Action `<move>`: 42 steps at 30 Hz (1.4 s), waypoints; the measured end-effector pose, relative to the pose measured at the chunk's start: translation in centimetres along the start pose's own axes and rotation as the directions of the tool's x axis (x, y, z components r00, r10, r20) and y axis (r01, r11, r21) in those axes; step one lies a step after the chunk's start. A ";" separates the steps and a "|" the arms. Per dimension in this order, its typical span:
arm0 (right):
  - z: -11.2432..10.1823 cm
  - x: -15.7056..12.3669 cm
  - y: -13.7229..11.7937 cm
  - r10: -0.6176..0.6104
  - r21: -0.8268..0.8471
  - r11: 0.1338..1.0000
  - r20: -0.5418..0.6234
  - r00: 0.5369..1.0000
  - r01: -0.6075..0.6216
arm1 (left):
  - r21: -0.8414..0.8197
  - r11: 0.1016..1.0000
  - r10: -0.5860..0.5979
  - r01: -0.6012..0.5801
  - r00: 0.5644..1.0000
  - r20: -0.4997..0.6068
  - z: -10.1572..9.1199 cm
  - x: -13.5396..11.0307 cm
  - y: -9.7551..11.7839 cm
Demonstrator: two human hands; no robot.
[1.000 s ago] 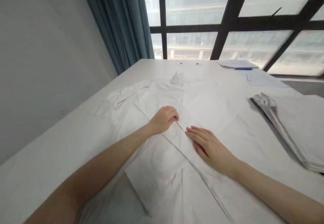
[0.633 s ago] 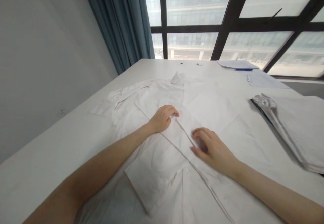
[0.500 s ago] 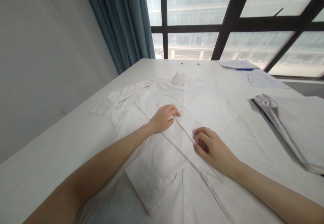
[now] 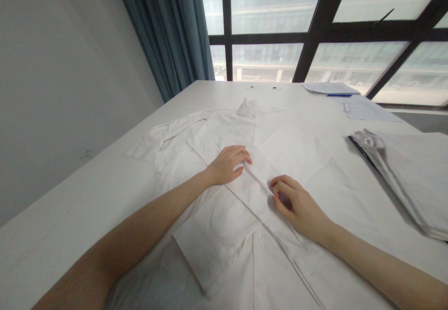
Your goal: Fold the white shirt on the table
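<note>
White worktop (image 4: pixel 87 193) filling most of the view, window (image 4: pixel 315 34) and blue curtain (image 4: pixel 168 30) behind its far edge. White shirt (image 4: pixel 224 216) spread flat across the worktop's middle, front side up, collar (image 4: pixel 246 108) toward the window, one sleeve (image 4: pixel 164 135) folded out toward the wall side, most likely smoothed out this way so the front edges can be lined up. Stack of folded grey cloth (image 4: pixel 409 174) near the worktop's right edge, well apart from the shirt; papers and a blue pen (image 4: pixel 336 95) at the far right corner. Left hand (image 4: pixel 227 163) resting on the shirt's chest beside the front strip, fingers (image 4: pixel 241 153) loosely curled and pressing down, gripping nothing, seemingly to pin the cloth in place. Right hand (image 4: pixel 297 205) just on the other side of that strip, fingers (image 4: pixel 280 186) curled in and apparently pinching the strip's edge, though hard to tell whether cloth is truly caught. Compared with a second ago: right hand then flat and spread on the shirt, now drawn into a pinch; left hand barely shifted, shirt unmoved.
</note>
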State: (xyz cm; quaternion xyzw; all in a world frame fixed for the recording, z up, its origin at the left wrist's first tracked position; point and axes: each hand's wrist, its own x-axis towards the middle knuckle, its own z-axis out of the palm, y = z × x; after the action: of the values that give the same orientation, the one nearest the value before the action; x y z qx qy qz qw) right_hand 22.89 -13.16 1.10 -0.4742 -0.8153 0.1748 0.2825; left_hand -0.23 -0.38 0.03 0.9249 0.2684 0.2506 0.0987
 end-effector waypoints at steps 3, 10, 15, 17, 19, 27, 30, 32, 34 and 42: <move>0.0 0.0 0.0 -0.033 -0.018 0.999 0.004 0.999 0.033 | -0.018 1.000 0.012 -0.012 0.999 -0.031 0.2 0.1 -0.3; 0.0 0.0 0.0 -0.092 -0.042 0.995 0.030 0.995 0.093 | -0.044 0.999 0.021 -0.023 0.998 -0.063 0.6 0.4 -0.9; 0.0 0.0 0.1 -0.109 -0.051 0.992 0.064 0.992 0.113 | -0.015 1.000 -0.003 0.002 0.997 -0.079 0.5 0.4 -0.6; 0.1 0.0 0.3 -0.090 -0.049 0.994 0.061 0.994 0.093 | -0.003 1.000 -0.008 0.007 0.998 -0.068 0.4 0.3 -0.3; 0.2 0.0 0.5 -0.080 -0.057 0.995 0.050 0.996 0.083 | 0.001 1.000 0.009 -0.009 0.999 -0.051 0.1 0.2 0.0; 0.7 -0.2 1.1 -0.153 -0.214 0.962 0.099 0.983 0.171 | -0.018 0.999 0.051 -0.050 0.999 0.019 -0.3 0.2 0.6; 0.7 -0.2 1.2 -0.175 -0.255 0.943 0.165 0.971 0.214 | -0.014 1.000 0.013 -0.013 1.000 0.003 0.0 0.3 0.2; 0.6 -0.2 1.3 -0.179 -0.268 0.936 0.197 0.964 0.228 | -0.007 1.000 -0.005 0.005 1.000 -0.006 0.1 0.4 0.1; 0.6 -0.3 1.3 -0.178 -0.272 0.934 0.211 0.961 0.233 | 0.004 1.000 -0.026 0.026 0.999 -0.020 0.1 0.4 0.1; 0.6 -0.2 0.9 -0.167 -0.213 0.959 0.115 0.979 0.189 | 0.138 0.980 0.148 -0.147 0.989 0.001 -0.3 0.1 0.9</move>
State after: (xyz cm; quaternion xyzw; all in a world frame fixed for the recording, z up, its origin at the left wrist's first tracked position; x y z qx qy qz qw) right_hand 23.17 -12.90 0.05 -0.4186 -0.8818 0.0788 0.2026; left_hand 0.12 -1.04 0.67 0.9456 0.2163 0.2425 0.0146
